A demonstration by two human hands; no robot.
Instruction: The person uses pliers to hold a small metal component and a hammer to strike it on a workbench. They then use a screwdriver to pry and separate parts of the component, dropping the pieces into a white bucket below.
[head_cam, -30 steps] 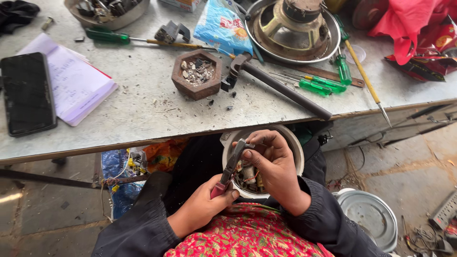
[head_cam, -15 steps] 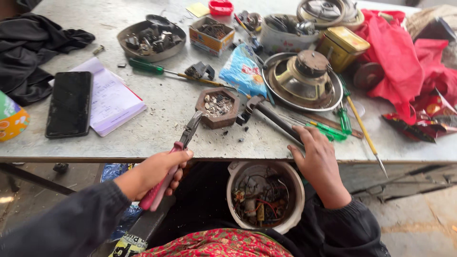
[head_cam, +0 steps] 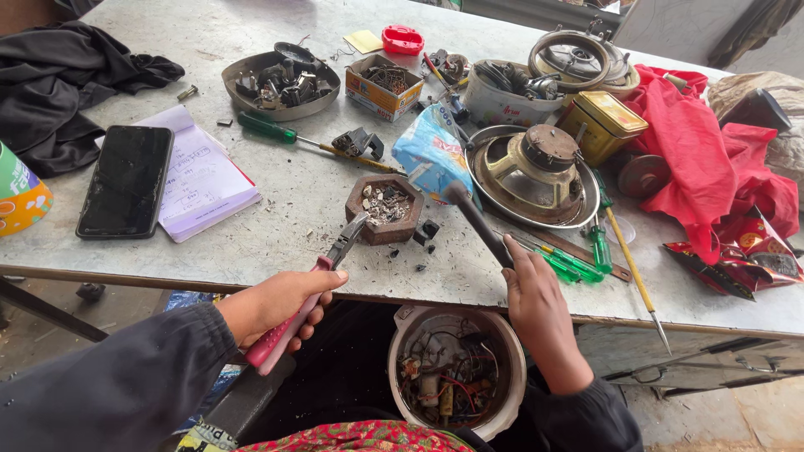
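The counter (head_cam: pixel 276 226) was a grey slab crowded with repair clutter. A black cloth (head_cam: pixel 63 84) was heaped at its far left corner, and a red cloth (head_cam: pixel 703 163) lay along the right edge. A speaker (head_cam: pixel 536 167) sat right of the middle, cone side down. Near the far edge a round metal dish (head_cam: pixel 280 79) held dark metal parts, a small cardboard box (head_cam: pixel 383 84) beside it held loose bits, and a white tub (head_cam: pixel 502 96) held wires and pieces. Below the near edge, at the person's lap, a round white bowl (head_cam: pixel 456 381) held a tangle of wires and small circuit parts. A hexagonal wooden tray (head_cam: pixel 385 205), close to the near edge, held small metal scraps.

The left hand (head_cam: pixel 280 305) was closed around the pink handles of pliers (head_cam: pixel 314 289), whose nose lay at the wooden tray's rim. The right hand (head_cam: pixel 536 305) was wrapped around the handle of a hammer (head_cam: pixel 476 219) lying on the counter at the near edge.
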